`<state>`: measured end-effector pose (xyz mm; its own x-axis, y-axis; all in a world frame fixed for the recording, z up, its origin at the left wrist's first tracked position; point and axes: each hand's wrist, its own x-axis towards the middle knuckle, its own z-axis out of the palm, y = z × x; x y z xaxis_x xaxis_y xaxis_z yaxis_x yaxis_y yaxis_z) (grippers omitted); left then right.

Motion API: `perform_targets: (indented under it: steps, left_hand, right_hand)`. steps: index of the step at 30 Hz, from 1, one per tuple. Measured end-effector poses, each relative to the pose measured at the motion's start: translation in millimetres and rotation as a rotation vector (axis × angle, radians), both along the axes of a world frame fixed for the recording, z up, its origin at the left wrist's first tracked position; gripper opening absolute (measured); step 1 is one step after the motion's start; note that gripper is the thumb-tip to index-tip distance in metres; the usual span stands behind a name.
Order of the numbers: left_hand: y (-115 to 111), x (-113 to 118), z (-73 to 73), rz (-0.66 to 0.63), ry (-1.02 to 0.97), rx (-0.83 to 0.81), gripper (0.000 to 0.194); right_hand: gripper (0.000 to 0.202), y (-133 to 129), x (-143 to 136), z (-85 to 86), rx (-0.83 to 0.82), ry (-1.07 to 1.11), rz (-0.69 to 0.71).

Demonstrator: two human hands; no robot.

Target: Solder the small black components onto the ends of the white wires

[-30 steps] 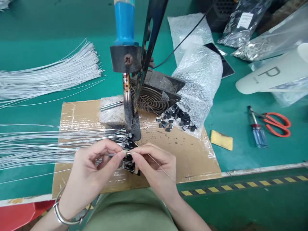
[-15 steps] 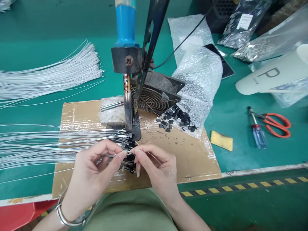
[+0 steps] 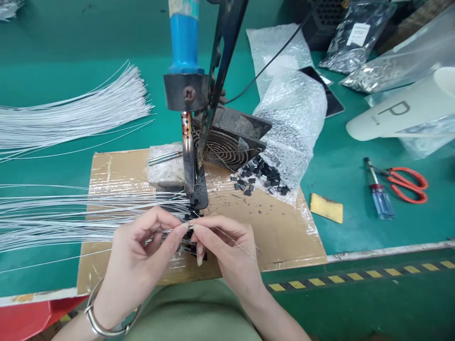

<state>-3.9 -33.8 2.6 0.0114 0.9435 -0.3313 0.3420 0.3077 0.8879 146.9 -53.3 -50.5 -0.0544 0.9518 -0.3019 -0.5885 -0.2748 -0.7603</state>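
Note:
My left hand [image 3: 147, 251] is closed in a pinch on a thin white wire [image 3: 164, 231], one of many that run in from the left. Thumb to thumb with it, my right hand [image 3: 227, 246] pinches at the same spot. A fine silvery strand [image 3: 237, 244] slants out over the right palm; whether it is solder or another wire, I cannot tell. What lies between the fingertips is hidden. Just beyond the fingers are wire ends with small black pieces [image 3: 192, 215]. Above them the tip of a blue-handled soldering iron [image 3: 189, 175] points down, clamped in a black stand [image 3: 227, 47].
Cardboard [image 3: 277, 232] lies under the work. Behind it stands a dusty fan [image 3: 227, 147], with loose black pieces [image 3: 263, 175] and bubble wrap [image 3: 295, 109] beside it. A wire bundle [image 3: 78, 116] lies at left. Rightward are a yellow sponge [image 3: 326, 208], a screwdriver [image 3: 380, 194] and red-handled pliers [image 3: 408, 184].
My right hand has shifted slightly left, bringing its fingertips up against the left ones. My left hand keeps its pinch almost in place.

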Motion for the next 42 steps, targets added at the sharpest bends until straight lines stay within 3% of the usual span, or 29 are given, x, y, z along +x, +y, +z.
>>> perform_targets:
  steps: [7,12,22,32,39,42]
  left_hand:
    - [-1,-2,-5.4,0.003,-0.008,0.028,0.016]
    - [-1,-8,-11.4,-0.092,-0.008,0.076,0.018]
    - [1,-1,1.6,-0.058,0.000,0.002,0.015]
    - [-6,-3,-16.7,-0.032,0.026,0.133,0.013]
    - [-12,5,-21.2,0.091,0.066,0.172,0.013]
    - [-13,2,-24.9,0.070,0.066,0.198,0.013]
  right_hand:
    - [0.006,0,0,-1.2,-0.047,0.011,-0.004]
    - [0.007,1,2,-0.2,-0.092,0.044,0.026]
    - [0.016,7,10,0.6,-0.184,0.097,0.122]
    - [0.017,5,3,-0.4,-0.174,0.136,0.059]
    - [0.015,4,-6,-2.7,-0.194,0.175,-0.009]
    - [0.014,4,-8,-3.0,-0.193,0.181,-0.024]
